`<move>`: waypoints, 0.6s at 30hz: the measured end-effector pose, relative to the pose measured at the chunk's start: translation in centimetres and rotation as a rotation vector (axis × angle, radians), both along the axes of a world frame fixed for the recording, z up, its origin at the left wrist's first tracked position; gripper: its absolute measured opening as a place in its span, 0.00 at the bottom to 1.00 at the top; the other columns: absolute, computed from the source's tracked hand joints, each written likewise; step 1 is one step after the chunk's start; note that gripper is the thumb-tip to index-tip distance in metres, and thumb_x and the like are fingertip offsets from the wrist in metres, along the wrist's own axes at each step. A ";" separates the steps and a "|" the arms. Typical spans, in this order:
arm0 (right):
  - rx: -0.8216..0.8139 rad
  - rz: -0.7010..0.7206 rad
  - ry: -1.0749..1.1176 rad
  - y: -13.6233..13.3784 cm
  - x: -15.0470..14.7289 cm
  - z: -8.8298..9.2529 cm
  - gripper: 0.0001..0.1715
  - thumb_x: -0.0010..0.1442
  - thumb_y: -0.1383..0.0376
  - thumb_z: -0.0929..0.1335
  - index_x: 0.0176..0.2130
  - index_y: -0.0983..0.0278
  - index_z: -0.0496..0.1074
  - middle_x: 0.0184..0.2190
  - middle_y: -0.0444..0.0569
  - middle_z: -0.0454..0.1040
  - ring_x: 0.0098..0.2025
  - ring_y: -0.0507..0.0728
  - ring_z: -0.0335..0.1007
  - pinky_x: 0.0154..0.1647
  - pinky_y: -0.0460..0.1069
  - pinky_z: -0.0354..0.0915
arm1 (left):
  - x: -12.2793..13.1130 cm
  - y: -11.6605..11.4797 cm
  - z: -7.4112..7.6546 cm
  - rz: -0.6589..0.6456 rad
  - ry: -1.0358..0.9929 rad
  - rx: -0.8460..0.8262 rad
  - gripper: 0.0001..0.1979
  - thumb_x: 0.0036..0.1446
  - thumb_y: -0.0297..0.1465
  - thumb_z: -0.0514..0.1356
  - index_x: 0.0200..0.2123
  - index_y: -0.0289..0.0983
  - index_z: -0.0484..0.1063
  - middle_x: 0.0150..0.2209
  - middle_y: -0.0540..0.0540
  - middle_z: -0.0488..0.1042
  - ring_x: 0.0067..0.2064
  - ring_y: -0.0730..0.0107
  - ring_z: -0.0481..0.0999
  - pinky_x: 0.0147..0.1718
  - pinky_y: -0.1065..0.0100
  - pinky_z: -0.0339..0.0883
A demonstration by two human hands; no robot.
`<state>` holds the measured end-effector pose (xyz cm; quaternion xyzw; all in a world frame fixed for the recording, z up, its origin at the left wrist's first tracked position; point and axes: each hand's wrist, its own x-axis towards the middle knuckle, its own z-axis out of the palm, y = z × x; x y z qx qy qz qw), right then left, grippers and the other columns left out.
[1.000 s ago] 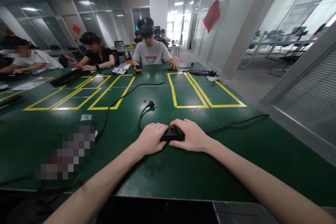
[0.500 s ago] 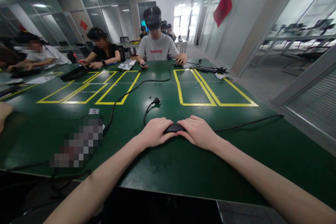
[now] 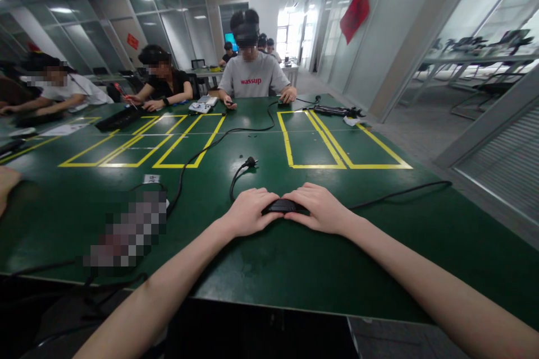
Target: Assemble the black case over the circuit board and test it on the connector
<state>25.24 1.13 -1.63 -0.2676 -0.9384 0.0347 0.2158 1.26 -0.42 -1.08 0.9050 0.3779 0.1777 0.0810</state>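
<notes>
Both of my hands grip a slim black power adapter [image 3: 283,206] just over the green table. My left hand [image 3: 249,213] closes on its left end, thumb on the near side and fingers across the top. On the right end, my right hand [image 3: 323,208] holds it the same way, its fingertips nearly meeting those of the left. A short black cord with a plug [image 3: 251,162] curves out past my left hand and lies on the table. From beyond my right hand a thin black cable [image 3: 400,194] runs off to the right. My hands cover the adapter's ends.
A blurred-out block [image 3: 130,230] with cables lies left on the green table [image 3: 295,280]. Yellow tape [image 3: 320,168] marks rectangles farther back. A long black cable [image 3: 219,137] crosses the middle. Co-workers sit opposite and left; a black tripod-like object [image 3: 337,111] lies at the far right.
My right hand has shifted slightly, so a little more of the adapter shows beneath its fingers. My left hand stays almost still, and the adapter remains in both hands.
</notes>
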 end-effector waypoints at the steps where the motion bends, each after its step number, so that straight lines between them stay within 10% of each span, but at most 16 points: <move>1: -0.010 0.011 -0.004 0.0 0.0 0.0 0.20 0.71 0.53 0.64 0.50 0.64 0.75 0.38 0.55 0.81 0.39 0.61 0.77 0.42 0.54 0.64 | 0.0 0.0 0.0 -0.001 0.004 -0.006 0.15 0.67 0.41 0.60 0.48 0.37 0.75 0.38 0.43 0.78 0.40 0.60 0.77 0.42 0.64 0.68; 8: -0.065 -0.071 0.097 -0.1 0.0 0.3 0.17 0.68 0.55 0.67 0.48 0.64 0.75 0.39 0.55 0.81 0.39 0.61 0.77 0.43 0.54 0.65 | -0.4 0.2 0.3 0.028 -0.062 0.042 0.16 0.66 0.42 0.61 0.50 0.37 0.76 0.40 0.42 0.78 0.42 0.60 0.77 0.43 0.63 0.69; 15: -0.941 0.031 0.353 -0.4 0.4 0.1 0.24 0.61 0.48 0.72 0.47 0.60 0.66 0.36 0.44 0.76 0.24 0.50 0.68 0.23 0.46 0.64 | -0.4 0.1 0.0 -0.148 0.061 0.284 0.16 0.70 0.42 0.56 0.47 0.36 0.76 0.44 0.41 0.81 0.44 0.60 0.75 0.43 0.61 0.66; 18: -1.021 0.012 0.418 -0.4 0.3 0.0 0.26 0.56 0.47 0.75 0.40 0.62 0.67 0.31 0.41 0.72 0.20 0.45 0.58 0.19 0.43 0.55 | -0.3 0.1 -0.2 -0.155 0.046 0.306 0.17 0.71 0.42 0.56 0.50 0.36 0.75 0.46 0.41 0.81 0.45 0.60 0.76 0.44 0.60 0.67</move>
